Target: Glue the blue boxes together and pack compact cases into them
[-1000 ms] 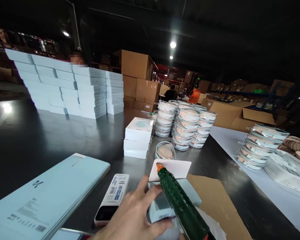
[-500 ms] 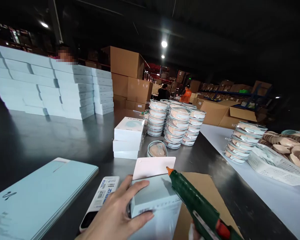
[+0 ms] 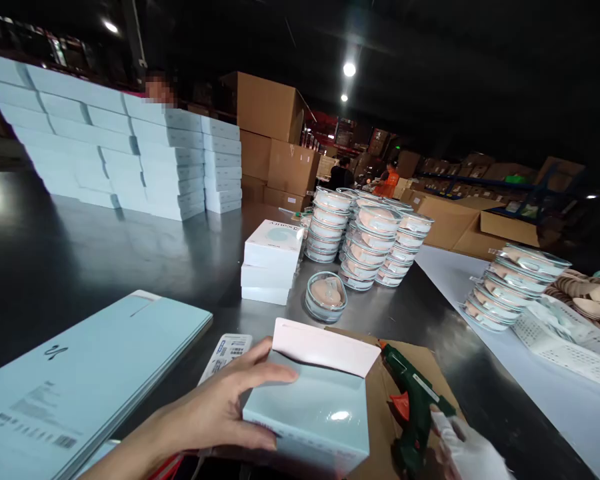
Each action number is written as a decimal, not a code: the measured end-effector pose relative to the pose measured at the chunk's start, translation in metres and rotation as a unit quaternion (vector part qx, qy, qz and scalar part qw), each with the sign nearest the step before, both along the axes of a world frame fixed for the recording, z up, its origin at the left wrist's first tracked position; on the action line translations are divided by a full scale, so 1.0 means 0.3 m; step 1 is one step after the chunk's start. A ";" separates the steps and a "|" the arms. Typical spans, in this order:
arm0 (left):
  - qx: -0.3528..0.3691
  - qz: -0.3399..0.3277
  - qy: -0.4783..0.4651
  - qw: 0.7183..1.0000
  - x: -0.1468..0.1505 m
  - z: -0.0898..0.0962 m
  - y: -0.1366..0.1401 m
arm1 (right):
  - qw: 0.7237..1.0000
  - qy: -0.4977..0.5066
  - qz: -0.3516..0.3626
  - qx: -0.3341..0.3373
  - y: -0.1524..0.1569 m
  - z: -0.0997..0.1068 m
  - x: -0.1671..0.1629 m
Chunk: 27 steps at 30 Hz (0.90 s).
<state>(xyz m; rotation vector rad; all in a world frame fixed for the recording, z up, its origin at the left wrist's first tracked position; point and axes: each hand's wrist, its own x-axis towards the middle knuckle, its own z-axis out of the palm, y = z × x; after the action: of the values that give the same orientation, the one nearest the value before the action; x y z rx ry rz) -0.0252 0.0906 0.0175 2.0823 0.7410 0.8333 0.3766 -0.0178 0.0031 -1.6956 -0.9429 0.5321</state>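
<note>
My left hand [image 3: 253, 400] grips a light blue carton [image 3: 315, 407] by its left side, thumb below and fingers on top. The carton's pale flap [image 3: 325, 347] stands open at the far end. On a brown cardboard sheet [image 3: 380, 400] to its right is a dark green hot glue gun [image 3: 415, 393] with an orange trigger, its nozzle pointing away. My right hand [image 3: 467, 447], in a white glove with bare fingertips, has its fingers closed at the gun's rear end. Partly behind my left hand lies a white labelled device [image 3: 227, 350].
Flat blue cartons [image 3: 105, 373] lie stacked at left. Small white boxes [image 3: 270, 260], a clear round container [image 3: 326, 297] and container stacks [image 3: 373, 243] stand ahead. A wall of boxes [image 3: 110, 147] is behind. A white basket [image 3: 570, 340] and another container stack [image 3: 513, 287] are at right.
The glue gun has moved away from the carton flap, to the right and down onto the cardboard. My left hand has turned the carton, and its flap tilts differently. The view has shifted slightly.
</note>
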 end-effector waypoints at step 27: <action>-0.037 0.153 -0.322 0.934 0.078 -0.032 0.020 | 0.927 0.062 0.276 0.247 0.035 -0.058 -0.342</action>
<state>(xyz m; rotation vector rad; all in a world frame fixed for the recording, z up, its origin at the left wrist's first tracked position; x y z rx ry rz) -0.0019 0.0966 0.0078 1.4939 0.7121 1.5342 0.2740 -0.0071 -0.0143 -0.9246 -1.3380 0.6884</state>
